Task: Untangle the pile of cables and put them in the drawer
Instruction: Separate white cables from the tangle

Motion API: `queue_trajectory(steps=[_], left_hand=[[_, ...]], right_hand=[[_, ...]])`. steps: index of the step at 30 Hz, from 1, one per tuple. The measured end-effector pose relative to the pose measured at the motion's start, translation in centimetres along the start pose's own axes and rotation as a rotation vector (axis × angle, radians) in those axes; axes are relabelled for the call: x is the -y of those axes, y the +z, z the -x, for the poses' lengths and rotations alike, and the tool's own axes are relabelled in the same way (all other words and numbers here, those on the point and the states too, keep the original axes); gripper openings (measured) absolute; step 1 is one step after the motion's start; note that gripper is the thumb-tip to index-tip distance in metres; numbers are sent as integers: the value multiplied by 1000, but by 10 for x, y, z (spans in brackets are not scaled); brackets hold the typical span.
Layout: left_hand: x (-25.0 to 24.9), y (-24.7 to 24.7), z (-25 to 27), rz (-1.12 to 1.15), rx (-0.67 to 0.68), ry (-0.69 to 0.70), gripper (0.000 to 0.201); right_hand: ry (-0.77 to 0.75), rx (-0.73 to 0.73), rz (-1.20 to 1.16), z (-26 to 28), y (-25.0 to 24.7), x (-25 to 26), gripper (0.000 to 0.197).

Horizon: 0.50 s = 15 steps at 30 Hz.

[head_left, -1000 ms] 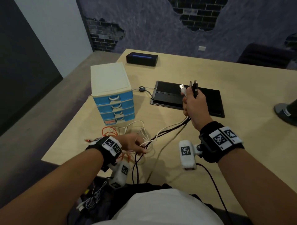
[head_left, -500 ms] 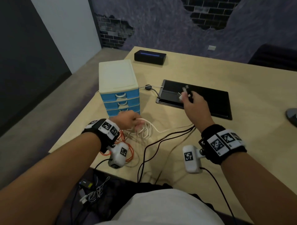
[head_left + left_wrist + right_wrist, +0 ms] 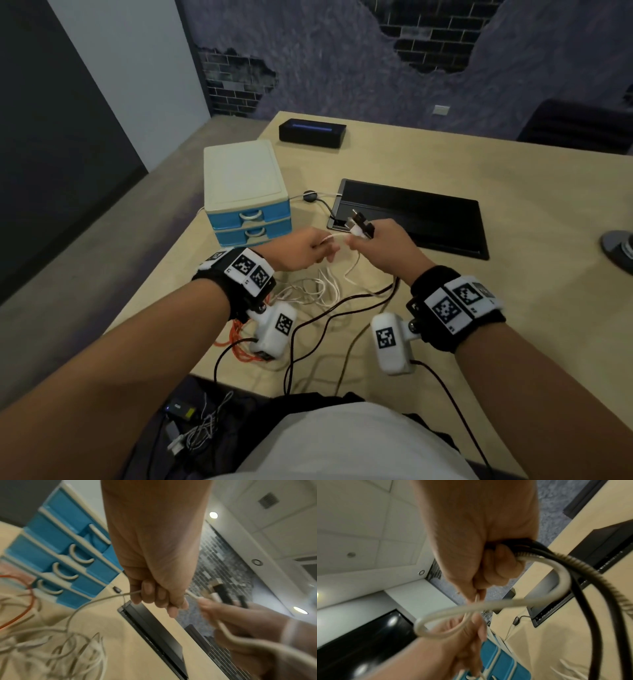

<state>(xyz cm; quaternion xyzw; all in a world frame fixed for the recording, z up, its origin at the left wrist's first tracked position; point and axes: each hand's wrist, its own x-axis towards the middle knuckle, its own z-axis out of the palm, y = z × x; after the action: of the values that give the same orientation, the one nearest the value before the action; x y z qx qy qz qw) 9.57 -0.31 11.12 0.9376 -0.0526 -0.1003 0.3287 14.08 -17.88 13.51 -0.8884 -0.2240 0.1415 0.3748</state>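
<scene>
White cable [image 3: 337,237]: short span running 9-to-3 o'clock above the table [image 3: 513,274], pinched by left hand [image 3: 301,253] at 9, clenched with dark plugs in right hand [image 3: 383,246] at 3; slack drops toward 6; drawers [image 3: 251,219] at 10, nearer left.

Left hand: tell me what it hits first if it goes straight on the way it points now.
The left hand points right, along the white cable it pinches, at the right hand. It would probably meet that hand's fingers first; the gap looks small, though depth is unclear.
</scene>
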Motion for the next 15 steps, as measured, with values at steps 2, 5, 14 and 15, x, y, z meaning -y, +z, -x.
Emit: queue_trajectory(steps=[2, 5, 14, 15], left_hand=[[15, 6, 1, -17, 20, -41, 31], [48, 13, 6, -28, 35, -156, 31], [102, 17, 31, -10, 94, -344, 39], [99, 15, 30, -9, 96, -345, 39]], right_hand=[[7, -140, -107, -1, -5, 0, 32], [19, -301, -213, -2, -15, -4, 29], [56, -635, -365, -3, -18, -25, 14], [41, -631, -351, -2, -16, -23, 14]])
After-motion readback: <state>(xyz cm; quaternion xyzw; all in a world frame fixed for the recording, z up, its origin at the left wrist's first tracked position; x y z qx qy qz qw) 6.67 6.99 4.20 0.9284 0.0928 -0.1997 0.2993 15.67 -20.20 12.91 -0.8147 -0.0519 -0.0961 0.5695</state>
